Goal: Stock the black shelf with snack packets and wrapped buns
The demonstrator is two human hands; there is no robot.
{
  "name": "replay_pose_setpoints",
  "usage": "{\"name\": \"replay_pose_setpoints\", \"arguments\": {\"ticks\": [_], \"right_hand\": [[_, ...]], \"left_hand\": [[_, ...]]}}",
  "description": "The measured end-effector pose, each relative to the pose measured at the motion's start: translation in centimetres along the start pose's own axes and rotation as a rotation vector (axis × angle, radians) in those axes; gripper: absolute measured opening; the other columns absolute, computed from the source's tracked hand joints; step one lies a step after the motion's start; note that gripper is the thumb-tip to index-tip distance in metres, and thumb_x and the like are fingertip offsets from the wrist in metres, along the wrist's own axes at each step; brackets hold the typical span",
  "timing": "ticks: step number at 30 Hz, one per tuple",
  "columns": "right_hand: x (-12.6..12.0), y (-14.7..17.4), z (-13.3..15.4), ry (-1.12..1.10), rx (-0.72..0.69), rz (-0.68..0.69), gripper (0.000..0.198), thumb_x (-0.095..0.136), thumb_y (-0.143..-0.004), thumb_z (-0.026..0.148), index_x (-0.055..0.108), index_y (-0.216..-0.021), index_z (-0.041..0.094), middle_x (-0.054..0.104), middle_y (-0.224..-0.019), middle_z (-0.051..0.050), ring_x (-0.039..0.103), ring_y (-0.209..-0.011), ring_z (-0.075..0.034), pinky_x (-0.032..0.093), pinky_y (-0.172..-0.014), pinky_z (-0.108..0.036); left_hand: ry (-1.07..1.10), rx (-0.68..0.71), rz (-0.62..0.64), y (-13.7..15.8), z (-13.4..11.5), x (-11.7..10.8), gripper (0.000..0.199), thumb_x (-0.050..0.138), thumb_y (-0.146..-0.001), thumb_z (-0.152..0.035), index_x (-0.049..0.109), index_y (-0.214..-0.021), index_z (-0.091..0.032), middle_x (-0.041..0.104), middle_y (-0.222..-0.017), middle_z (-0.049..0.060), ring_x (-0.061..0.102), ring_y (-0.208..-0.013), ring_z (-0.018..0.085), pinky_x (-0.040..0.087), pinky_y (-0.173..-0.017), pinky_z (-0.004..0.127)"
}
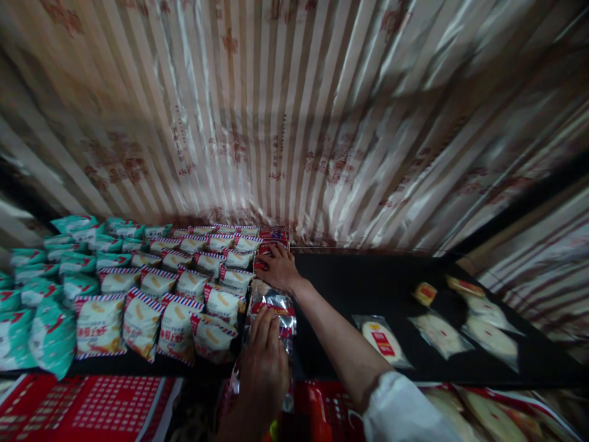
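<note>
My right hand (278,269) reaches in from the lower right, its fingers spread over a red packet (275,235) near the back of the shelf. Closer to me, my left hand (264,365) lies palm down, fingers stretched out on a shiny red and silver packet (278,304). These packets form a narrow row running front to back. Just left of it stand rows of white snack bags (179,325) with striped red and blue edges. The undersides of both hands are hidden.
Teal bags (53,334) fill the shelf's left end. On the black shelf (331,288) at right lie flat clear packs of pale round food (442,334), a red-labelled pack (384,341) and small yellow packs (424,293). Striped sheeting (294,123) hangs behind. Red crates (110,402) stand below the front edge.
</note>
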State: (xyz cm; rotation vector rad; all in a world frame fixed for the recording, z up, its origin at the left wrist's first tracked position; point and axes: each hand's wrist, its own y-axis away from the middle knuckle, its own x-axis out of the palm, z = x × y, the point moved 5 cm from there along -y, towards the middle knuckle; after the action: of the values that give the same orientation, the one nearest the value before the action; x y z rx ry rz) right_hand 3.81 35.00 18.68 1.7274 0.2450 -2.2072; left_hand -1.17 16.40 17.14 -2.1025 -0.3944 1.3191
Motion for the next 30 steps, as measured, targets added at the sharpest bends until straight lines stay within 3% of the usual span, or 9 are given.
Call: {"name": "replay_pose_setpoints", "arguments": {"ticks": [8, 12, 16, 20, 30], "right_hand": [[-0.4, 0.3, 1.7, 0.043, -0.01, 0.027, 0.06, 0.034, -0.082, 0.068, 0.048, -0.131, 0.035, 0.022, -0.153, -0.004, 0.005, -0.139, -0.036, 0.002, -0.107, -0.054], [-0.7, 0.3, 1.7, 0.035, 0.009, 0.046, 0.052, 0.022, -0.09, 0.056, 0.048, -0.131, 0.036, 0.023, -0.152, -0.001, 0.005, -0.14, -0.034, 0.002, -0.107, -0.054], [-1.1, -0.1, 1.3, 0.021, 0.039, 0.05, 0.046, 0.031, -0.089, 0.049, 0.048, -0.13, 0.037, 0.026, -0.151, 0.001, 0.009, -0.139, -0.032, 0.008, -0.107, -0.052], [-1.6, -0.4, 1.3, 0.025, 0.012, 0.005, 0.053, 0.043, -0.083, 0.049, 0.044, -0.134, 0.033, 0.032, -0.148, -0.002, 0.017, -0.137, -0.031, 0.012, -0.107, -0.05], [-1.8, 0.1, 0.6, -0.044, 0.026, -0.066, 0.051, 0.042, -0.085, 0.056, 0.053, -0.127, 0.03, 0.033, -0.147, -0.005, 0.015, -0.138, -0.029, 0.01, -0.108, -0.05]], "left_hand": [[0.017, -0.048, -0.032, 0.2, 0.9, -0.6, 0.037, 0.036, -0.085, -0.008, 0.05, -0.119, -0.011, 0.059, -0.119, 0.012, 0.049, -0.119, 0.019, 0.048, -0.096, 0.036], [0.046, -0.054, -0.051, 0.1, 1.0, -1.1, 0.036, 0.036, -0.085, -0.007, 0.051, -0.117, -0.011, 0.06, -0.118, 0.012, 0.05, -0.118, 0.019, 0.049, -0.095, 0.036], [0.058, -0.031, -0.075, -0.1, 0.8, -1.5, 0.036, 0.038, -0.084, -0.007, 0.052, -0.117, -0.012, 0.061, -0.116, 0.011, 0.052, -0.115, 0.019, 0.049, -0.094, 0.035], [0.051, -0.016, -0.085, 0.1, 0.5, -1.4, 0.035, 0.039, -0.084, -0.008, 0.052, -0.117, -0.013, 0.061, -0.116, 0.011, 0.053, -0.115, 0.02, 0.05, -0.093, 0.036], [-0.027, -0.014, -0.059, 0.5, 1.1, -0.9, 0.038, 0.042, -0.083, -0.008, 0.051, -0.12, -0.015, 0.053, -0.129, 0.011, 0.043, -0.125, 0.023, 0.048, -0.096, 0.039]]}}
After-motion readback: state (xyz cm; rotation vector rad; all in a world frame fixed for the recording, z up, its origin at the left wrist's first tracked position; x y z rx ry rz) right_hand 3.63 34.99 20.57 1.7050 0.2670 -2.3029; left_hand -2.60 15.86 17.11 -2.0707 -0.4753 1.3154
